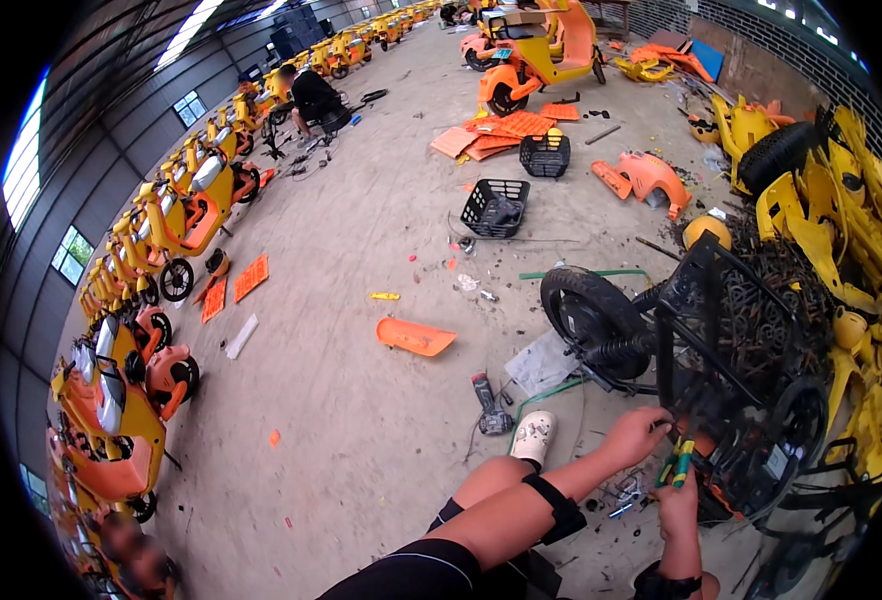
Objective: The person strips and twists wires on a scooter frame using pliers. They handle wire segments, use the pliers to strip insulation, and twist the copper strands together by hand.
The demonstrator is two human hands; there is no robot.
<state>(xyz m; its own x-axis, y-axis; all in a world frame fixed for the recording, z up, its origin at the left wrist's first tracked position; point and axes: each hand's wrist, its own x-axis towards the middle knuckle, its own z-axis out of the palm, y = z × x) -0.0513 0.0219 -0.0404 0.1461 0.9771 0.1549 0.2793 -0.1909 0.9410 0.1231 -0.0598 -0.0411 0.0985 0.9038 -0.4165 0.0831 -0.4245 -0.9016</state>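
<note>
My right hand (pixel 677 502) is closed round the green and yellow handles of a pair of pliers (pixel 682 462). Their jaws are lost against the dark parts of a stripped black scooter frame (pixel 666 345). Just left of the pliers, my left hand (pixel 639 436) reaches to the frame with its fingertips pinched together; whatever they hold is too small to make out. The scooter frame lies before me, its fat-tyred wheel (pixel 591 318) pointing away to the left. Dark and orange parts fill the space beyond the pliers.
A cordless power tool (pixel 492 405) lies by my shoe, near an orange curved panel (pixel 416 338). Black baskets (pixel 496 207) and orange panels are farther off. Yellow body parts (pixel 851 220) pile up at right. Parked scooters (pixel 111 430) line the left, where a person (pixel 316 100) crouches.
</note>
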